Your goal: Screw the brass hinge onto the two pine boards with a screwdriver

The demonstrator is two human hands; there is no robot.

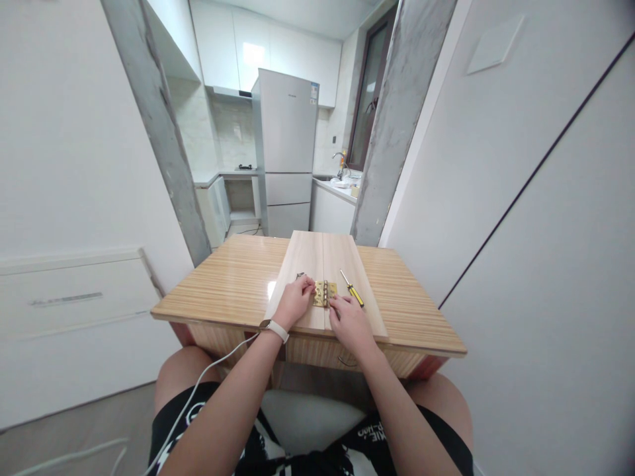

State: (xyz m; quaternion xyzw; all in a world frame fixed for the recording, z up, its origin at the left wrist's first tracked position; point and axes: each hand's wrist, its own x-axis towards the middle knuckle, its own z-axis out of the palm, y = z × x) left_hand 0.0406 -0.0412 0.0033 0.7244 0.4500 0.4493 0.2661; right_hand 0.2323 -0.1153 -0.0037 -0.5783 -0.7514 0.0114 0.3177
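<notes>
An unfolded brass hinge (325,294) lies across the seam between two pale wooden boards (307,254) set side by side. My left hand (296,303) is closed at the hinge's left leaf, fingertips pinched together; whatever is between them is too small to make out. On the other side, my right hand (350,322) has its thumb and fingers closed on the lower edge of the right leaf. A yellow and black screwdriver (354,292) rests on the right board just beyond my right hand, its tip pointing away. Small dark metal pieces (300,274), perhaps screws, lie beyond my left hand.
The boards sit on a glossy wood-grain table (238,277) with a drawer handle (346,361) at its front. A white cable (208,370) runs up by my left wrist. Walls stand close on both sides; a refrigerator (288,132) is beyond the table.
</notes>
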